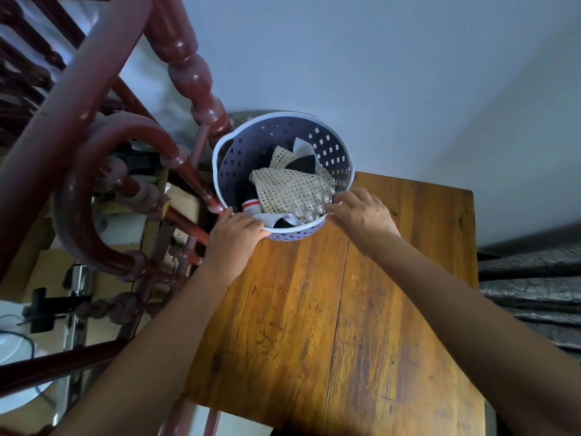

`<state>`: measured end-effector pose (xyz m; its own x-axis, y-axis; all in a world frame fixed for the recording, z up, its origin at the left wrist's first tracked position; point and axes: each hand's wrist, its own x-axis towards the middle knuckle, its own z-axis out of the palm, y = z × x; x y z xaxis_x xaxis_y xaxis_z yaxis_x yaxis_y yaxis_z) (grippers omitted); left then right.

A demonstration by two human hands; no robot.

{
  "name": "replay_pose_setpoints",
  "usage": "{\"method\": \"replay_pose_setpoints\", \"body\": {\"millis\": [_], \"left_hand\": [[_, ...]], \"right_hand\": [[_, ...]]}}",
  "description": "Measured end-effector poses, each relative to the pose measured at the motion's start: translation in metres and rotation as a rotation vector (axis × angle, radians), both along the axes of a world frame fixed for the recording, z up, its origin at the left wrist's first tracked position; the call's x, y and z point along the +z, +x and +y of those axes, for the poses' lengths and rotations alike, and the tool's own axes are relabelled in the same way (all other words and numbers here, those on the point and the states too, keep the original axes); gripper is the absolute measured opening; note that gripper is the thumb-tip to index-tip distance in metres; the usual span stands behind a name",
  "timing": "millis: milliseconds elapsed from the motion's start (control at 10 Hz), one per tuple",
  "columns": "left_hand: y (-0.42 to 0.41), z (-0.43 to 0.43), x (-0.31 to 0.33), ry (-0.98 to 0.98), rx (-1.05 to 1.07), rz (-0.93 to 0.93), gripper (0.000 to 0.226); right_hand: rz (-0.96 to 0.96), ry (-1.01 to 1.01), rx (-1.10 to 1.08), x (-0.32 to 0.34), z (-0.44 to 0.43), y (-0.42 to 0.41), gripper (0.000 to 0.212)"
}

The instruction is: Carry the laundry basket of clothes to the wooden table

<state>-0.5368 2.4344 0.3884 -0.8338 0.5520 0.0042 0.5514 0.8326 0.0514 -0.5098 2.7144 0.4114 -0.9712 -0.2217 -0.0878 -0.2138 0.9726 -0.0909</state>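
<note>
Holding the near rim of one round laundry basket (pixel 283 171), both hands grip it from the person's side: the left hand (pixel 234 236) is curled over the rim at the near left, the right hand (pixel 361 212) is closed on the rim at the near right. The basket is grey-blue plastic with a pale rim and rows of small square holes in its wall. Inside lies a heap of clothes (pixel 292 191): a cream open-mesh piece on top, dark fabric under it, some white cloth, and a white cuff with a red stripe at the near left. The basket sits at the far left corner of the wooden worktop (pixel 361 309), and its far and left sides overhang the edge. Just left of the basket stands a dark red turned-wood railing (pixel 188 67), its spindles close to the basket wall. Nearly all the rest of the worktop, near and right of the hands, shows bare planks.
</note>
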Motion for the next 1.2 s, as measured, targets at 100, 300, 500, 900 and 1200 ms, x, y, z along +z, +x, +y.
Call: {"method": "replay_pose_setpoints", "body": {"millis": [100, 300, 500, 900, 1200], "left_hand": [[-0.007, -0.008, 0.001, 0.003, 0.039, -0.019, 0.026], [0.002, -0.002, 0.003, -0.006, 0.146, -0.115, 0.045], [0.006, 0.007, -0.005, 0.118, 0.242, -0.135, 0.059], [0.013, 0.014, 0.018, 0.116, 0.367, -0.27, 0.046], [0.084, 0.023, 0.086, 0.405, 0.51, -0.281, 0.051]], "right_hand": [[0.063, -0.053, 0.029, -0.006, -0.012, -0.004, 0.022], [0.025, -0.123, 0.002, -0.005, -0.01, -0.009, 0.037], [-0.067, -0.115, -0.126, -0.004, -0.016, -0.009, 0.044], [-0.213, -0.282, -0.236, 0.013, -0.033, 0.01, 0.051], [0.073, -0.567, -0.258, 0.054, 0.006, 0.085, 0.039]]}}
